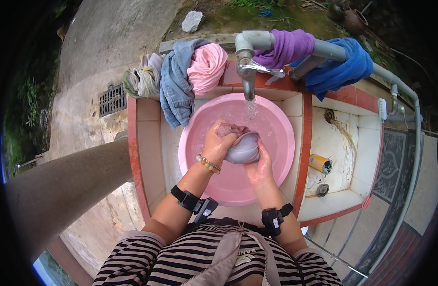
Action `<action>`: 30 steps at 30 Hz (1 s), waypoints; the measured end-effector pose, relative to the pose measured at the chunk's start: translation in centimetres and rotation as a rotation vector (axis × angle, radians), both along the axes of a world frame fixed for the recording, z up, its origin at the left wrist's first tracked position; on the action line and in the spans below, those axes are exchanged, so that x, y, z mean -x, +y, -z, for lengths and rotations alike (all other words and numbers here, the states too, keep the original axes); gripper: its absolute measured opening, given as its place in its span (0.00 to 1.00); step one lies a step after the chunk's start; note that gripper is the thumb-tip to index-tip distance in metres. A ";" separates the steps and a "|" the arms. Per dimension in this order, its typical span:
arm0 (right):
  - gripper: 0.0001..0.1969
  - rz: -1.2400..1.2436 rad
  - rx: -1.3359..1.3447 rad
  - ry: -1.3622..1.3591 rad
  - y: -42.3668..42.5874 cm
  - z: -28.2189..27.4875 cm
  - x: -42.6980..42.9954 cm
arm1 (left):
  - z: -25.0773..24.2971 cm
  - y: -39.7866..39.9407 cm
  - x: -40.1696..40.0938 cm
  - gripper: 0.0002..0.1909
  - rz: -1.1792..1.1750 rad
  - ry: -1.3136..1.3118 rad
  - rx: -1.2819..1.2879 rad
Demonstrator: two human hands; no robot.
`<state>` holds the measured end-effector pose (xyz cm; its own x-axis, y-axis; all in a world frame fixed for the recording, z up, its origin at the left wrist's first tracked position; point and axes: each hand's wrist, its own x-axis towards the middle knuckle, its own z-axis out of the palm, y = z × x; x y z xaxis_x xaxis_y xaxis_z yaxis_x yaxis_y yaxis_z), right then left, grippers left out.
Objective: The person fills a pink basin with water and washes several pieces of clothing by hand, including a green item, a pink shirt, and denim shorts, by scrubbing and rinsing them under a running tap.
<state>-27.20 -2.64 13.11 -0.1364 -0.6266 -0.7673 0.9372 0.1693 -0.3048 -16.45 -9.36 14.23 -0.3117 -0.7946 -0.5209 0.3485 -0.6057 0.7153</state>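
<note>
Over a pink plastic basin (222,189) of water, both hands hold a wet, bunched grey-mauve cloth item (242,152) with a smooth, rounded part. My left hand (220,139), with a bead bracelet at its wrist, is closed on the crumpled upper left portion. My right hand (260,161) cups the rounded part from the right and below. Water runs into the basin from a metal tap (248,84) just beyond the hands. The underside of the cloth and some of the fingertips are hidden.
A blue denim garment (176,78), a twisted pink cloth (206,66) and pale cloths (144,80) lie on the sink's far left rim. Purple (290,46) and blue towels (342,68) hang on the pipe. The right basin holds a yellow can (317,162); a brush (382,110) rests on its edge.
</note>
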 end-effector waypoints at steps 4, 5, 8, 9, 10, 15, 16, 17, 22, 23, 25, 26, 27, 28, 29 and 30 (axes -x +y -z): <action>0.13 -0.143 0.223 -0.153 -1.0 1.9 1.1 | -2.7 0.8 1.2 0.10 0.197 -0.428 0.751; 0.13 -0.136 0.219 -0.145 -0.7 2.8 2.4 | -3.6 1.0 1.6 0.11 0.315 -0.569 1.147; 0.09 -0.469 0.178 -0.134 -2.0 1.8 2.2 | -3.5 1.9 0.8 0.11 0.453 -0.516 1.271; 0.07 -0.510 0.229 -0.023 -2.0 1.6 2.4 | -3.4 2.1 0.8 0.11 0.559 -0.496 1.355; 0.04 -0.637 0.102 0.057 -3.0 -0.2 2.3 | -3.3 2.3 0.7 0.10 0.570 -0.492 1.412; 0.04 -0.937 -0.012 0.273 -2.8 3.0 2.8 | 0.5 3.9 0.7 0.09 0.769 -0.581 1.407; 0.03 -0.943 -0.103 0.351 -2.7 3.9 2.4 | 2.1 4.2 0.4 0.08 0.714 -0.587 1.336; 0.03 -0.947 -0.102 0.345 -2.3 4.9 1.9 | 3.7 4.5 0.0 0.08 0.660 -0.593 1.265; 0.12 -0.572 -0.538 0.444 0.6 13.0 2.6 | 8.1 4.6 -1.4 0.12 0.591 -0.952 0.658; 0.12 -0.543 -0.624 0.481 1.5 15.6 3.0 | 8.8 4.0 -0.6 0.15 0.756 -1.001 0.357; 0.13 -0.494 -0.653 0.708 2.9 20.0 3.4 | 12.1 3.7 0.3 0.18 0.912 -1.024 0.066; 0.13 -0.497 -0.641 0.806 2.4 20.0 2.0 | 15.7 4.1 -1.3 0.21 1.039 -0.869 -0.054; 0.14 -0.473 -0.662 0.922 2.5 20.0 2.4 | 15.9 4.1 -0.7 0.22 1.117 -0.766 -0.101; 0.14 -0.558 -0.523 1.351 1.6 17.5 0.9 | 15.9 4.1 -1.8 0.24 1.164 -0.690 -0.178; 0.14 -0.601 -0.379 1.793 0.8 14.8 1.0 | 11.5 3.0 -0.5 0.24 0.667 -0.341 -0.631; 0.14 -0.599 -0.374 1.797 -0.3 11.8 0.7 | 8.3 2.2 0.1 0.25 0.119 0.021 -1.009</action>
